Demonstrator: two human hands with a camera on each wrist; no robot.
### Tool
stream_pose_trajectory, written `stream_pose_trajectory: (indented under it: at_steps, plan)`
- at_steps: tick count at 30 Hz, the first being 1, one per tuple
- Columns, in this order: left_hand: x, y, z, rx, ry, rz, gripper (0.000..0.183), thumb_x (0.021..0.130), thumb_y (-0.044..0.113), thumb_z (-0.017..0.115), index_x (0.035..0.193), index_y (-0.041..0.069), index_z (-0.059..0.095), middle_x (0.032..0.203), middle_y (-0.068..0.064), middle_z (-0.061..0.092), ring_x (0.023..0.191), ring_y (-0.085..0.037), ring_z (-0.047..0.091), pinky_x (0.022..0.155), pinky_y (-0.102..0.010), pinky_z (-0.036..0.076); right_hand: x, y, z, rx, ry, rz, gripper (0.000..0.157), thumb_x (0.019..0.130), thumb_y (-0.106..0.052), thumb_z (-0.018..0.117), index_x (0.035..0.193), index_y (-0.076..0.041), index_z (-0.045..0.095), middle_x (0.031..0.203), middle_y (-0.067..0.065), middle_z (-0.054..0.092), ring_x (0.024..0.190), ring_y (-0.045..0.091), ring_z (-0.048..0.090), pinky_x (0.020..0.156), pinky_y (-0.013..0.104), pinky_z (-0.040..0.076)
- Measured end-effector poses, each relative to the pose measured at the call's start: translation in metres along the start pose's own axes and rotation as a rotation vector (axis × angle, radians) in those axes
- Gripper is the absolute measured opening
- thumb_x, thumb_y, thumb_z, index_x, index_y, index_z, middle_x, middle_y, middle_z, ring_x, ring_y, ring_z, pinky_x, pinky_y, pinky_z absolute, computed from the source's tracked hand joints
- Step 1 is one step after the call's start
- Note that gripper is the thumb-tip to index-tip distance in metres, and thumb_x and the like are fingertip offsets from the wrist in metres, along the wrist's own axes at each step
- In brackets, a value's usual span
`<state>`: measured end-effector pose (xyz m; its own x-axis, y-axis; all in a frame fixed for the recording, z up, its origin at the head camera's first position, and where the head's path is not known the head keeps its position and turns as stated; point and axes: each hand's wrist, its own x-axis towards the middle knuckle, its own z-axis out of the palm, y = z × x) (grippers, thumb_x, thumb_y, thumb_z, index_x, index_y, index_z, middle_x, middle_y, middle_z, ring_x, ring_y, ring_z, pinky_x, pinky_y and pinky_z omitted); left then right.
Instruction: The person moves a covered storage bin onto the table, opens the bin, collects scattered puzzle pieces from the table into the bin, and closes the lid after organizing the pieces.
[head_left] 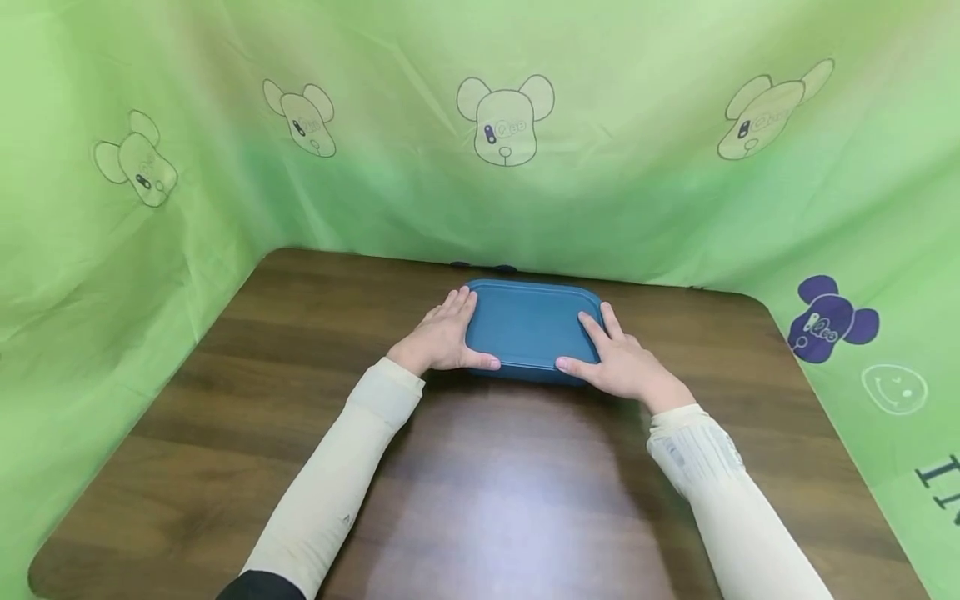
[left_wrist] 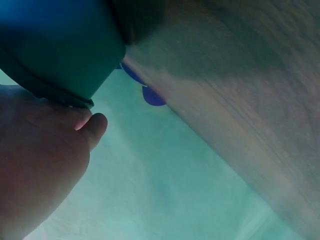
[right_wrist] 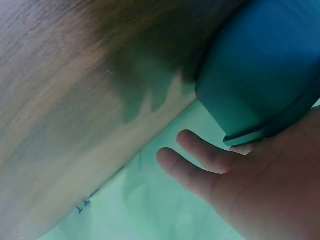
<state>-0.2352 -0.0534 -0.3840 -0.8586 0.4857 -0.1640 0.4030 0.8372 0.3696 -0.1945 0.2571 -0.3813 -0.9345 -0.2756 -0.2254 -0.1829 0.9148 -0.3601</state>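
A blue rectangular lidded food container (head_left: 534,325) stands near the table's far edge, its lid on top. Lying along the lid's left edge are the fairly straight fingers of my left hand (head_left: 444,335), with the thumb over the front rim. My right hand (head_left: 621,360) is spread at the right front corner, index finger and thumb on the lid. In the left wrist view, the left hand (left_wrist: 45,145) meets the container (left_wrist: 75,55) at its lid rim. Two fingers of the right hand (right_wrist: 265,185) stick out past the container (right_wrist: 250,75) in the right wrist view.
The brown wood-grain table (head_left: 225,400) has rounded corners. A green cloth (head_left: 390,167) printed with bear heads hangs behind it and at both sides, close to the far edge. Light sleeves cover both forearms.
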Motion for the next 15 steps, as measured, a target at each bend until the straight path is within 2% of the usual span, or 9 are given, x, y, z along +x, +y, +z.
stream_pose_trajectory:
  at_steps: [6, 9, 10, 12, 15]
  plan:
    - [0.006, 0.005, 0.009, -0.069, 0.022, 0.043, 0.122, 0.08, 0.073, 0.068, 0.163, 0.012, 0.003, 0.168, -0.012, -0.006, 0.153, -0.025, -0.008, 0.121, -0.049, 0.008, -0.005, 0.008, 0.004, 0.03, 0.057, 0.003, 0.108, 0.089, -0.078, 0.05, 0.163, -0.014, 0.006, 0.163, 0.02, -0.023, 0.146, 0.055, -0.001, 0.106, 0.077, 0.013]
    - [0.001, 0.014, 0.01, -0.049, 0.089, 0.091, 0.117, 0.083, 0.073, 0.065, 0.163, 0.016, 0.002, 0.167, -0.013, -0.009, 0.153, -0.027, -0.009, 0.121, -0.047, 0.002, -0.012, 0.004, 0.011, -0.002, 0.174, -0.009, 0.113, 0.086, -0.079, 0.055, 0.163, -0.016, 0.002, 0.161, 0.017, -0.028, 0.148, 0.047, -0.014, 0.106, 0.078, 0.005]
    - [-0.001, 0.018, 0.011, 0.01, 0.145, 0.109, 0.115, 0.084, 0.074, 0.063, 0.163, 0.017, 0.003, 0.167, -0.014, -0.009, 0.153, -0.028, -0.008, 0.121, -0.047, 0.001, -0.014, 0.001, 0.014, -0.033, 0.242, -0.015, 0.115, 0.084, -0.079, 0.056, 0.163, -0.017, 0.002, 0.161, 0.017, -0.028, 0.148, 0.045, -0.017, 0.106, 0.078, 0.003]
    - [-0.006, 0.028, 0.012, 0.165, 0.299, 0.124, 0.112, 0.084, 0.077, 0.059, 0.164, 0.02, 0.004, 0.167, -0.016, -0.007, 0.153, -0.029, -0.008, 0.121, -0.046, -0.001, -0.018, -0.009, 0.018, -0.115, 0.407, -0.018, 0.116, 0.082, -0.081, 0.057, 0.164, -0.019, 0.002, 0.162, 0.017, -0.027, 0.148, 0.042, -0.019, 0.106, 0.078, 0.0]
    - [-0.016, 0.043, 0.019, 0.393, 0.542, 0.082, 0.108, 0.083, 0.08, 0.054, 0.164, 0.024, 0.01, 0.166, -0.02, -0.004, 0.152, -0.034, -0.008, 0.12, -0.048, -0.001, -0.025, -0.028, 0.025, -0.218, 0.634, 0.002, 0.117, 0.079, -0.088, 0.05, 0.164, -0.022, 0.002, 0.163, 0.019, -0.024, 0.148, 0.043, -0.019, 0.105, 0.079, 0.0]
